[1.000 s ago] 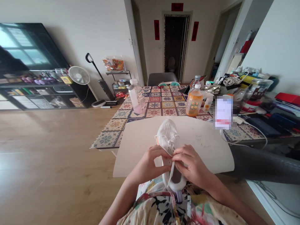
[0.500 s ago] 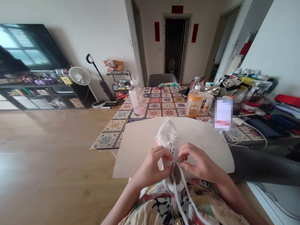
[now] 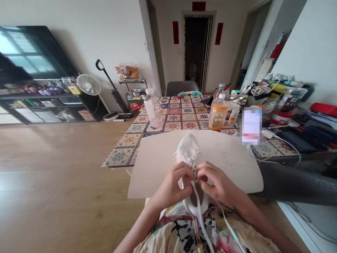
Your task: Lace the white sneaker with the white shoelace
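Note:
A white sneaker (image 3: 188, 144) lies on a large white sheet (image 3: 155, 165), its toe pointing away from me and its heel toward my lap. My left hand (image 3: 180, 179) is closed at the left side of the lacing, fingers pinched near the upper eyelets. On the other side my right hand (image 3: 214, 181) pinches at the right eyelets, thumb and fingers close together. One white shoelace (image 3: 199, 214) end trails from between the hands over the shoe opening onto my lap. The other end runs from under my right hand across the patterned clothing. The fingertips partly cover the eyelets.
Beyond the sheet, a patterned tablecloth (image 3: 175, 117) carries a clear bottle with pink liquid (image 3: 154, 110), an orange drink bottle (image 3: 218, 114) and a blurred phone (image 3: 251, 126). Assorted clutter and a dark blue case (image 3: 296, 142) stand at the right. A chair (image 3: 181, 88) is behind the table.
My right hand has moved left, closer to the lacing and my left hand. The right lace end has shifted outward, now emerging from under the right hand.

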`<action>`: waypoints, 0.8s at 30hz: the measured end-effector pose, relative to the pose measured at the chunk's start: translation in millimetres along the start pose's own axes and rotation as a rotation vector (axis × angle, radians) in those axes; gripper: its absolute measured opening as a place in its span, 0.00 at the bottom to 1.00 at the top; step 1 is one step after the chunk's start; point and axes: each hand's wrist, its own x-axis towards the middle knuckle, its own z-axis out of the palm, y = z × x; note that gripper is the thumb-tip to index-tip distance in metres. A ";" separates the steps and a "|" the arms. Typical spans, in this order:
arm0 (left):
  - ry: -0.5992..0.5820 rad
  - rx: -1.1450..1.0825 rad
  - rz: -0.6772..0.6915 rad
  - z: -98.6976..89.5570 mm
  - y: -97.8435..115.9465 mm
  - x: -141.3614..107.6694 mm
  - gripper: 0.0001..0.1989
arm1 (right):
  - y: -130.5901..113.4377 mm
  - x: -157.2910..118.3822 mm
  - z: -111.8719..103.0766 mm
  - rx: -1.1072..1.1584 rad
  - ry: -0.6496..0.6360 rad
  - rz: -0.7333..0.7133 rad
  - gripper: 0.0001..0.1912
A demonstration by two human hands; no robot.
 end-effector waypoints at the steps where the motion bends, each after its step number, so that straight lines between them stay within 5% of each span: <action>1: 0.006 -0.039 -0.011 -0.1 -1.1 0.1 0.09 | -0.1 0.3 0.6 0.019 0.018 0.003 0.08; 3: 0.008 -0.135 -0.032 -0.3 -2.9 0.7 0.03 | -1.1 0.8 1.1 0.057 0.028 0.015 0.06; 10: -0.013 -0.451 -0.129 -3.5 -8.3 1.8 0.21 | -0.5 1.1 -1.6 0.109 -0.054 0.022 0.07; 17: 0.096 -0.673 -0.059 -15.8 -15.8 -3.6 0.32 | 1.3 -4.4 -15.3 0.539 -0.104 0.098 0.18; 24: 0.432 -0.747 0.205 -33.2 -9.5 -11.9 0.36 | 8.5 -9.1 -31.5 0.714 0.314 0.003 0.27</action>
